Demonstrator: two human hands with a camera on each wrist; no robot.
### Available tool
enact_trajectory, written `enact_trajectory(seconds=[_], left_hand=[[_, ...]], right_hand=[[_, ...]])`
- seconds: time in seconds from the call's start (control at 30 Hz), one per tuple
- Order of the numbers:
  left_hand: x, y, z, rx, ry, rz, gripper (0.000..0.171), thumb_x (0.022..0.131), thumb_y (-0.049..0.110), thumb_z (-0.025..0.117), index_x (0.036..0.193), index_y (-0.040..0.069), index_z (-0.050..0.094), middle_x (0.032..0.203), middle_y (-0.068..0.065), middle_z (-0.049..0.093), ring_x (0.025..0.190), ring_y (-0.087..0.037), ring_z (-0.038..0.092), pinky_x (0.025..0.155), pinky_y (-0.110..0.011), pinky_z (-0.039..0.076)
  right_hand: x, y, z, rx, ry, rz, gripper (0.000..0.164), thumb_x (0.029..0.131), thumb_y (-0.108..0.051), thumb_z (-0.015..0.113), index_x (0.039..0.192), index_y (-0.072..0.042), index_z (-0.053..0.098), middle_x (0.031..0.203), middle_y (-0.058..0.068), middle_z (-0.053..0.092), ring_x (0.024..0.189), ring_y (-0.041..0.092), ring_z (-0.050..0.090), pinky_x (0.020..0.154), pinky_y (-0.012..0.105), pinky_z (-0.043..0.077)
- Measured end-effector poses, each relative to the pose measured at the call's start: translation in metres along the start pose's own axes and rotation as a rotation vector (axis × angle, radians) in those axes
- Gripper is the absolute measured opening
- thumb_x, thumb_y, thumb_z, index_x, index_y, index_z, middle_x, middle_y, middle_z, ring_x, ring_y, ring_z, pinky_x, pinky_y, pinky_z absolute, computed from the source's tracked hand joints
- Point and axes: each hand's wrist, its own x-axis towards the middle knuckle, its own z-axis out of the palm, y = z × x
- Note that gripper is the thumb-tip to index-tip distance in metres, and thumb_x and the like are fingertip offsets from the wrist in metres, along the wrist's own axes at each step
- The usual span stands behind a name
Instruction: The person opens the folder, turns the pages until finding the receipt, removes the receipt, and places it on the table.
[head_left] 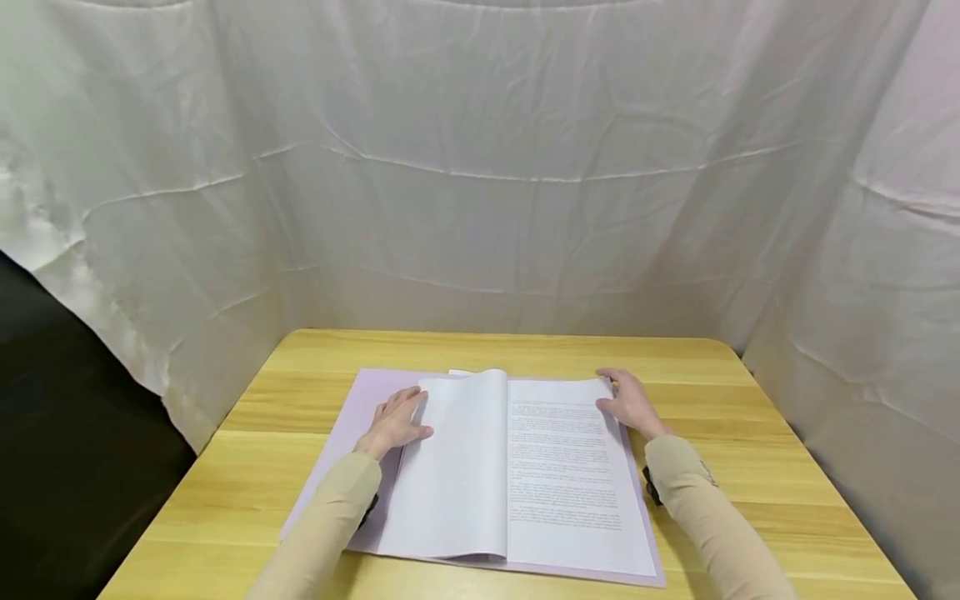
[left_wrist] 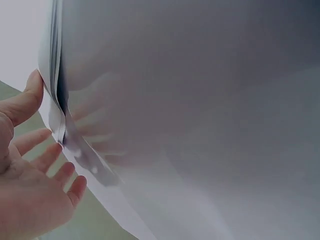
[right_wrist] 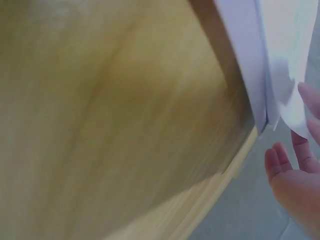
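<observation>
A flat lilac folder [head_left: 367, 392], with white paper sheets opened across it, lies on a yellow wood-grain table [head_left: 765, 467] as a person in beige sleeves [head_left: 708, 517] handles its pages with two bare hands. The blank white page [head_left: 453, 467] spreads over the folder's left half, curving up into a rounded fold at the middle, while the white page with lines of small dark print [head_left: 562, 467] covers the folder's right half; the words are too small to read. Near the folder's far left corner, the left hand [head_left: 393, 425] touches the layered outer edge of the blank side, its thumb against the paper and its fingers spread apart; how firmly it holds cannot be told. At the folder's far right corner, the right hand [head_left: 630, 404] pinches the corner of the printed page between thumb and fingertip. Dark wrist-worn devices [head_left: 651, 487] show under both sleeves, to either side of the folder. Beyond the folder hangs a creased pale grey cloth [head_left: 525, 208], with a black surface [head_left: 67, 433] to the folder's far left.
</observation>
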Motion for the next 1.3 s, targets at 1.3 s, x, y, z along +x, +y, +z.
enact_trajectory(seconds=[1.3], left_hand=[[0.002, -0.007, -0.003, 0.035, -0.173, -0.012, 0.076, 0.100, 0.031, 0.062, 0.158, 0.000, 0.023, 0.169, -0.020, 0.015, 0.157, -0.042, 0.008, 0.125, -0.065, 0.003]], right_hand=[[-0.030, -0.002, -0.025, 0.548, -0.473, -0.051, 0.087, 0.095, -0.010, 0.067, 0.162, -0.013, 0.010, 0.122, 0.030, 0.067, 0.091, 0.029, 0.076, 0.075, 0.043, 0.064]])
